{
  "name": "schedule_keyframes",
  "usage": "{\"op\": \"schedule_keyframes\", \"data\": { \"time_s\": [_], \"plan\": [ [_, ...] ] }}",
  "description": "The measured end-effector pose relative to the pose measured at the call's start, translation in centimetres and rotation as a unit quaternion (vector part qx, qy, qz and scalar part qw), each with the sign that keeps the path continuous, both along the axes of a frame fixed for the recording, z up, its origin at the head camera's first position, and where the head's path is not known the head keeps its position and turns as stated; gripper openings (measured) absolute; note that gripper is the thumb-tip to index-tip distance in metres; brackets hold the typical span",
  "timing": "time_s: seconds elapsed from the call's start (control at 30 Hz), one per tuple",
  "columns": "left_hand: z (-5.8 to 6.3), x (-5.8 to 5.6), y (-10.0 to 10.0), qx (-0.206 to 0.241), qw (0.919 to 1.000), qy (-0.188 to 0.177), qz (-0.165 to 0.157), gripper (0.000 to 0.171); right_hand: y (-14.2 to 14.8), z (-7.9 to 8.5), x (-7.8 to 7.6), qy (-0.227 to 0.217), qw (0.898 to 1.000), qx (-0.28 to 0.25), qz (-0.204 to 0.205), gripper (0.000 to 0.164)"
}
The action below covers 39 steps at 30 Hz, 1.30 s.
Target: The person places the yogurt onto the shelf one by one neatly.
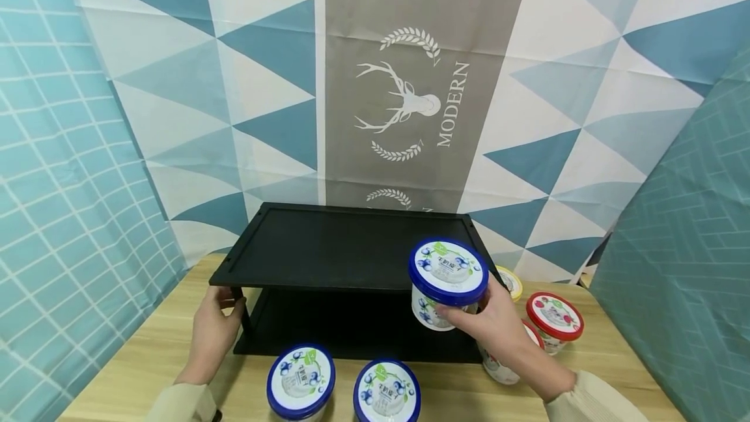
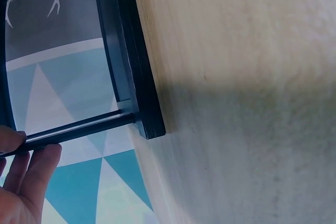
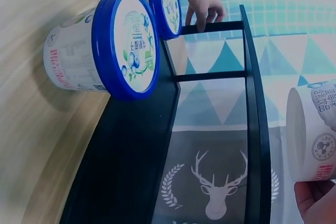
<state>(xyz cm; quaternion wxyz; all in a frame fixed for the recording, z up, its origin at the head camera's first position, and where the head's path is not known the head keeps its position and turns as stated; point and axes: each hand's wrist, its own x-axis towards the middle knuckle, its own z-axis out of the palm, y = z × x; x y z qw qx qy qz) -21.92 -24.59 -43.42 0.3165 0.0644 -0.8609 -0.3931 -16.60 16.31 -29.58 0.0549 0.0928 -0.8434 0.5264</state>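
A black two-tier shelf stands on the wooden table. At its front left corner my left hand pinches the upright post between thumb and fingers. My right hand grips a white yogurt tub with a blue lid and blueberry print, holding it up in front of the shelf's right side, lid upward. In the right wrist view that tub is partly cut off, and only some fingers show beneath it. Two more blue-lidded tubs sit on the table before the shelf.
Right of the shelf are a red-lidded tub, another red-lidded one partly behind my right hand, and a yellow-lidded one mostly hidden. Patterned cloth hangs behind, with blue cloths at both sides. The wooden tabletop extends left of the shelf.
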Motion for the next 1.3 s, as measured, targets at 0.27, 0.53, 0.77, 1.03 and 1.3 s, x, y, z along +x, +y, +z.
{"op": "schedule_keyframes", "data": {
  "time_s": [0.27, 0.53, 0.77, 1.03, 1.3],
  "plan": [
    [-0.1, -0.2, 0.0, -0.003, 1.0000, 0.002, -0.003, 0.027, -0.8, 0.2, -0.5, -0.002, 1.000, 0.005, -0.010, 0.068],
    [0.0, -0.3, 0.0, -0.004, 1.0000, 0.002, -0.002, 0.028, -1.6, 0.2, -1.2, 0.016, 1.000, 0.004, -0.001, 0.067],
    [0.1, -0.4, 0.1, -0.003, 1.0000, 0.000, -0.003, 0.028, -2.2, 0.4, -1.8, 0.028, 0.999, -0.003, 0.020, 0.067],
    [0.2, -0.3, 0.1, -0.003, 1.0000, -0.008, -0.005, 0.028, -2.9, 0.5, -2.4, 0.047, 0.997, -0.019, 0.054, 0.067],
    [0.2, -0.2, 0.0, -0.005, 1.0000, -0.007, 0.002, 0.028, -3.6, 0.5, -2.9, 0.060, 0.996, -0.013, 0.061, 0.067]
  ]
}}
